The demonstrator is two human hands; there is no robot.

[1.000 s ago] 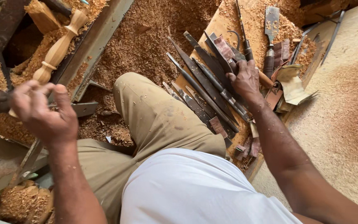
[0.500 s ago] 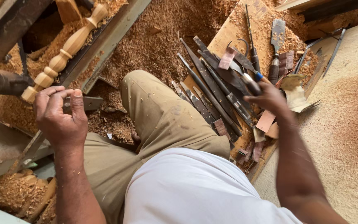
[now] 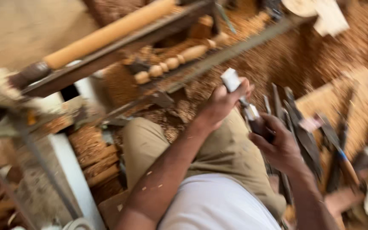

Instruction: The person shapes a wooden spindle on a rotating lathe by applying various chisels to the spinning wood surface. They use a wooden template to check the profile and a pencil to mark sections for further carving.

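The picture is motion-blurred. My left hand (image 3: 222,104) is raised over my knee and pinches a small pale block (image 3: 231,80) between thumb and fingers. Just right of it, my right hand (image 3: 280,142) grips a dark-handled chisel (image 3: 254,117), whose shaft points up toward the block. Both hands are close together, the block near the tool's metal end. A turned pale wooden spindle (image 3: 179,59) lies in the lathe frame beyond my left hand, among sawdust.
A long smooth wooden rod (image 3: 107,34) rests on a metal rail at upper left. Several chisels (image 3: 303,127) lie on a board to the right. Wood shavings (image 3: 273,59) cover the ground. Stacked timber pieces (image 3: 94,157) sit by my left knee.
The view has swung left. My right hand lifted a chisel off the board and came in toward my left hand, which now holds a pale block above my knee.
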